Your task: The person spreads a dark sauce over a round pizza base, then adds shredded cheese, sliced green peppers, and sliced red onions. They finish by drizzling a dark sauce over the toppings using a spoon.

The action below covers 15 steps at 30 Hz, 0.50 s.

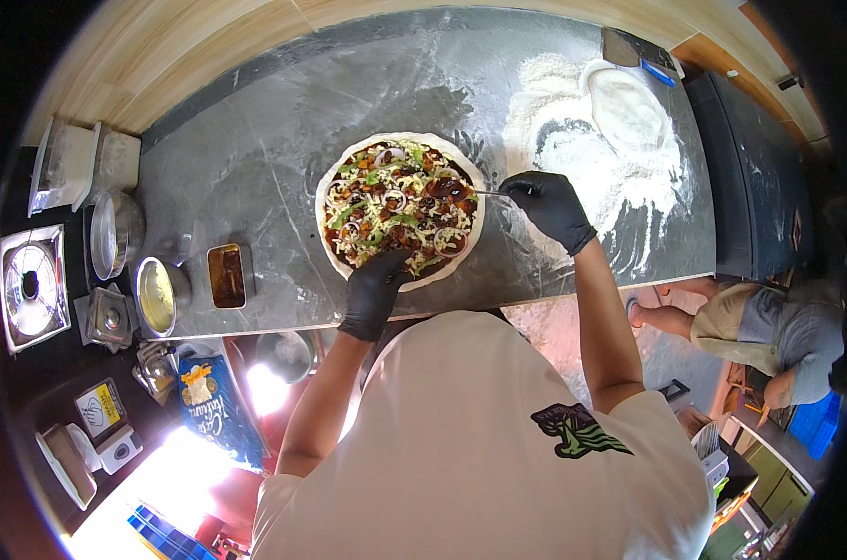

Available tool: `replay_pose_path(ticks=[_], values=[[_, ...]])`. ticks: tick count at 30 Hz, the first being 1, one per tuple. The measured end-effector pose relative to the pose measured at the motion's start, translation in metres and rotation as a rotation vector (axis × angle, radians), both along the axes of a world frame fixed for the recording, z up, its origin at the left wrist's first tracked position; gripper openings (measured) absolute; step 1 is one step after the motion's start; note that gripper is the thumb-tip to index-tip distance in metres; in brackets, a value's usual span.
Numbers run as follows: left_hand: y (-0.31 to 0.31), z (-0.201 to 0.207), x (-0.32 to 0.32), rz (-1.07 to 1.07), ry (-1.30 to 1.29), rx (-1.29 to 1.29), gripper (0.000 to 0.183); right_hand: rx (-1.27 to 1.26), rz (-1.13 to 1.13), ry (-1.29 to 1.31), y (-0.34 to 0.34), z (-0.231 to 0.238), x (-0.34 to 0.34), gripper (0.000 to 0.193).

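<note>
An uncooked pizza (367, 201) lies on the grey worktop in front of me, its pale dough rim bare. Dark sauce, shredded cheese, onion rings, green pepper strips and browned chunks cover it. In my right hand (546, 203), gloved in black, is the thin handle of a metal spoon (484, 192). Its bowl is over the right side of the pizza, near a patch of dark red sauce. My left hand (378, 287), also in a black glove, reaches over the pizza's near edge with its fingertips at the toppings. Whether those fingers pinch anything is hidden.
White flour (573, 145) is spread over the worktop's right side, with a dough round (624, 107) in it. A blue-handled scraper (658, 73) lies at the far right corner. Left stand a sauce container (227, 277) and metal bowls (158, 297). Another person (750, 322) is at right.
</note>
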<state>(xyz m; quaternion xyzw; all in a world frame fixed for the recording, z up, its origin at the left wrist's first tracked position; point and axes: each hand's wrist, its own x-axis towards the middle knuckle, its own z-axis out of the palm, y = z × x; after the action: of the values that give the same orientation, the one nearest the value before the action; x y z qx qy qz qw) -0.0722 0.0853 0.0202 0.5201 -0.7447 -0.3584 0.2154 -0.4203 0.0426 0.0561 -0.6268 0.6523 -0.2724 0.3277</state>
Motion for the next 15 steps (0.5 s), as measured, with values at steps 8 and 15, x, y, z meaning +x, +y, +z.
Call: replay_pose_path(ticks=[8, 15], values=[[-0.049, 0.035, 0.004, 0.076, 0.148, 0.017, 0.029, 0.025, 0.08, 0.075, 0.006, 0.005, 0.008, 0.016], [-0.113, 0.022, -0.076, -0.259, 0.105, 0.026, 0.034, 0.127, 0.066, 0.058, 0.043, -0.018, 0.026, 0.018]])
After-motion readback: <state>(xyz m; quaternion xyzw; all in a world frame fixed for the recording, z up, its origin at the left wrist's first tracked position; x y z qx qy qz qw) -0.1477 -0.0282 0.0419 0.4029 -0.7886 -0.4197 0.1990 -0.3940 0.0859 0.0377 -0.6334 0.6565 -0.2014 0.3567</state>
